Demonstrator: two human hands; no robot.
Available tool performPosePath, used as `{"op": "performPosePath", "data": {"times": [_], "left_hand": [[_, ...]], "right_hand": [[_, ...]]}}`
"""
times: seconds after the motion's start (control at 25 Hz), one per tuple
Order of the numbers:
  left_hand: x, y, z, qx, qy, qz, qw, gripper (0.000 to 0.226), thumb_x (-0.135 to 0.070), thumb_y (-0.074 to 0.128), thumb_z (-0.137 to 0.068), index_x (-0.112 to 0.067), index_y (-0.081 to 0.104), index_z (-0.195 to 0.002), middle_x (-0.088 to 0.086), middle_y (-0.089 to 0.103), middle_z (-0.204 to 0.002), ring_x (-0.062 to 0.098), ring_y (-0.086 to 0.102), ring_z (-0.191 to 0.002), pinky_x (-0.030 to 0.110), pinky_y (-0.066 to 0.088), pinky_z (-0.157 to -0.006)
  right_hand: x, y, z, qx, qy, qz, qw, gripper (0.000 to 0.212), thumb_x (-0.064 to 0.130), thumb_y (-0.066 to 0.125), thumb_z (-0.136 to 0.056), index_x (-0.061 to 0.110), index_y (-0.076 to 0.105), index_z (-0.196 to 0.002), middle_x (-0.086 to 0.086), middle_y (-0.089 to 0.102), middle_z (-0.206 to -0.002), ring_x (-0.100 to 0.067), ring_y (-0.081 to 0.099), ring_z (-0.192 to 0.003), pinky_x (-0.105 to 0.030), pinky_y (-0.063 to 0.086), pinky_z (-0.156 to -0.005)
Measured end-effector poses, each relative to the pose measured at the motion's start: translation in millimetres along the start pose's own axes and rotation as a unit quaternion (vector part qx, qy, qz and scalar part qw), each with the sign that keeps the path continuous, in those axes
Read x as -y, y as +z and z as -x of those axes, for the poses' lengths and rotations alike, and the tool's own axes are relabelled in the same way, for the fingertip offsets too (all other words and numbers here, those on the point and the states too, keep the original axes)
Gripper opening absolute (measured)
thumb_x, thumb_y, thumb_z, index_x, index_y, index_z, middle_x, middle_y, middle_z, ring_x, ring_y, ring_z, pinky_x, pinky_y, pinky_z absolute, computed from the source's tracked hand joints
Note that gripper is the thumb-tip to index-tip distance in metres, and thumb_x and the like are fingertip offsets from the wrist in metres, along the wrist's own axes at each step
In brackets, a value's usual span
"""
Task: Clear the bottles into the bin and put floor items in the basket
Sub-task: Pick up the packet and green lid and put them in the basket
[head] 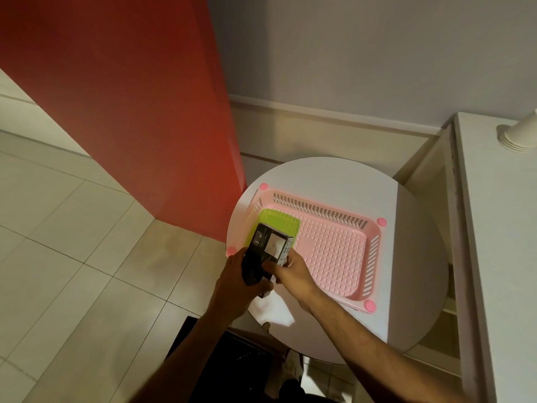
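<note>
On the round white table (406,286) sits our pink basket (334,242) (green tray (279,225) inside). Both hands, left (235,283) and right (290,271), grip what seems a black box (267,245); it could catch the rim and tip out.

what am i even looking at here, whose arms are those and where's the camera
There is no machine here: a camera worn on a person's head looks down at their own two bare arms. A round white table carries a pink basket with a green item lying in it. Both hands hold things at the basket's near corner: the left hand grips a dark object, and the right hand is on a black box. A white cloth hangs below them. Stacked paper cups sit on the counter to the right.
</note>
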State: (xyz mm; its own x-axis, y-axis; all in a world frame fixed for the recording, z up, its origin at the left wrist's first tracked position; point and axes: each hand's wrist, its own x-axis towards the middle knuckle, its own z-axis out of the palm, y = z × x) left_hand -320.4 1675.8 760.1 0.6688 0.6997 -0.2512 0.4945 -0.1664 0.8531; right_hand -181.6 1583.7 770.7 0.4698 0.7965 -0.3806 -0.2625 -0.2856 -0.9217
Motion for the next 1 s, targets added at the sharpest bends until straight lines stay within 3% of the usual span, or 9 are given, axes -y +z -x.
{"op": "performPosePath", "data": {"times": [0.08, 0.28, 0.36, 0.48, 0.6, 0.68, 0.8, 0.92, 1.0], "left_hand": [[2.8, 2.2, 3.3, -0.007, -0.023, -0.029, 0.999, 0.08, -0.052, 0.085, -0.063, -0.051, 0.044, -0.131, -0.017, 0.059, -0.125, 0.007, 0.062, -0.11, 0.038, 0.055, -0.091], [15.4, -6.7, 7.7, -0.005, -0.055, -0.077, 0.995, 0.098, -0.053, 0.083, -0.074, -0.035, 0.028, -0.153, -0.011, 0.047, -0.146, 0.015, 0.047, -0.133, 0.044, 0.043, -0.108], [20.3, -12.9, 10.6, -0.017, -0.053, -0.099, 0.994, 0.099, -0.053, 0.081, -0.076, -0.034, 0.025, -0.155, -0.009, 0.042, -0.153, 0.016, 0.041, -0.138, 0.042, 0.038, -0.11], [27.2, -21.6, 17.8, -0.026, -0.084, -0.124, 0.988, 0.103, -0.058, 0.078, -0.076, -0.032, 0.02, -0.158, 0.0, 0.025, -0.164, 0.027, 0.024, -0.15, 0.052, 0.028, -0.117], [33.4, -28.2, 28.6, -0.03, -0.112, -0.147, 0.982, 0.112, -0.071, 0.069, -0.07, -0.034, 0.013, -0.159, 0.002, 0.008, -0.168, 0.028, 0.007, -0.154, 0.057, 0.018, -0.12], [37.7, -30.5, 38.4, -0.032, -0.106, -0.149, 0.983, 0.114, -0.075, 0.065, -0.067, -0.034, 0.012, -0.159, -0.001, 0.006, -0.168, 0.025, 0.002, -0.154, 0.057, 0.013, -0.12], [45.8, -36.2, 50.8, -0.037, -0.105, -0.152, 0.982, 0.125, -0.094, 0.055, -0.059, -0.032, 0.013, -0.159, -0.003, 0.009, -0.167, 0.022, 0.0, -0.154, 0.055, 0.012, -0.12], [53.8, -43.0, 70.9, -0.047, -0.101, -0.16, 0.981, 0.133, -0.099, 0.045, -0.051, -0.029, 0.015, -0.159, -0.003, 0.012, -0.167, 0.017, -0.001, -0.154, 0.053, 0.012, -0.122], [56.9, -43.3, 79.2, -0.05, -0.095, -0.156, 0.982, 0.133, -0.099, 0.047, -0.052, -0.028, 0.014, -0.16, -0.004, 0.013, -0.167, 0.016, 0.001, -0.154, 0.052, 0.013, -0.122]], "right_hand": [[-1.3, -7.1, -4.3, -0.035, 0.002, -0.013, 0.999, 0.032, 0.011, 0.074, -0.088, 0.034, 0.061, -0.107, 0.008, 0.074, -0.096, -0.005, 0.072, -0.083, -0.019, 0.056, -0.066], [-5.7, -42.7, -27.0, -0.112, 0.022, -0.043, 0.993, 0.031, 0.014, 0.07, -0.091, 0.034, 0.054, -0.108, 0.006, 0.07, -0.107, -0.011, 0.074, -0.085, -0.023, 0.059, -0.06], [-11.1, -63.4, -42.5, -0.173, 0.046, -0.065, 0.982, 0.024, 0.013, 0.066, -0.095, 0.024, 0.058, -0.114, -0.003, 0.072, -0.109, -0.016, 0.075, -0.082, -0.032, 0.062, -0.064], [-23.8, -85.6, -63.8, -0.245, 0.114, -0.056, 0.961, 0.026, 0.01, 0.058, -0.099, 0.006, 0.056, -0.125, -0.017, 0.07, -0.114, -0.036, 0.072, -0.096, -0.053, 0.06, -0.083], [-36.7, -88.7, -76.3, -0.232, 0.182, -0.006, 0.955, 0.01, 0.001, 0.053, -0.098, 0.01, 0.058, -0.099, -0.022, 0.068, -0.115, -0.042, 0.069, -0.101, -0.06, 0.056, -0.087], [-44.2, -86.9, -83.0, -0.221, 0.207, 0.022, 0.953, 0.02, -0.007, 0.051, -0.095, 0.011, 0.055, -0.086, -0.027, 0.067, -0.116, -0.044, 0.068, -0.101, -0.062, 0.055, -0.088], [-58.2, -83.2, -93.4, -0.225, 0.221, -0.03, 0.948, 0.025, -0.014, 0.047, -0.094, 0.001, 0.051, -0.114, -0.025, 0.064, -0.115, -0.042, 0.068, -0.097, -0.059, 0.055, -0.087], [-61.1, -72.9, -79.7, -0.195, 0.215, -0.056, 0.955, 0.026, -0.007, 0.047, -0.099, 0.0, 0.043, -0.125, -0.033, 0.061, -0.11, -0.035, 0.062, -0.078, -0.047, 0.053, -0.071], [-57.3, -71.7, -63.4, -0.188, 0.198, -0.022, 0.962, 0.04, -0.002, 0.051, -0.1, 0.003, 0.039, -0.138, -0.032, 0.053, -0.137, -0.041, 0.063, -0.101, -0.05, 0.059, -0.074]]}}
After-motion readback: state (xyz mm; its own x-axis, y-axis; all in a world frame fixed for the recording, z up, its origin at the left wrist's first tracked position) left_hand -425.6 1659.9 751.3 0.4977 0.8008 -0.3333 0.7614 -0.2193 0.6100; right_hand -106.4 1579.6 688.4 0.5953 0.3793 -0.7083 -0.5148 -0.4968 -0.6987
